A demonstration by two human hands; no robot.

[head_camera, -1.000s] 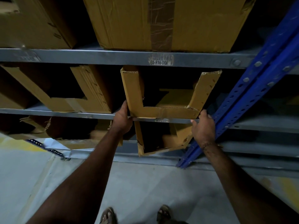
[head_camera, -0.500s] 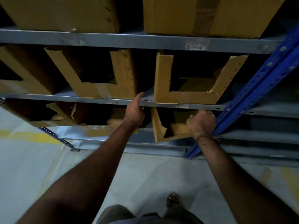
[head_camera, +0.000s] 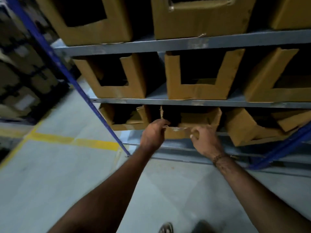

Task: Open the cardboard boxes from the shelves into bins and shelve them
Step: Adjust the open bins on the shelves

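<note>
A cut-open cardboard bin (head_camera: 178, 134) sits on the lowest shelf, its front wall low and torn at the left edge. My left hand (head_camera: 153, 133) grips the bin's front left corner, fingers curled over the rim. My right hand (head_camera: 204, 140) holds the front wall further right, fingers curled against the cardboard. The inside of the bin is dark, with a folded flap (head_camera: 193, 119) showing.
Similar cut cardboard bins fill the middle shelf (head_camera: 202, 103) and the upper shelf (head_camera: 151, 45). More bins flank mine at left (head_camera: 127, 126) and right (head_camera: 242, 130). Blue uprights (head_camera: 67, 73) frame the rack. A yellow floor line (head_camera: 75, 142) runs at left.
Both hands dropped from the middle shelf's bin to the lowest shelf and took hold of the bin there. The view swung left and down along the rack.
</note>
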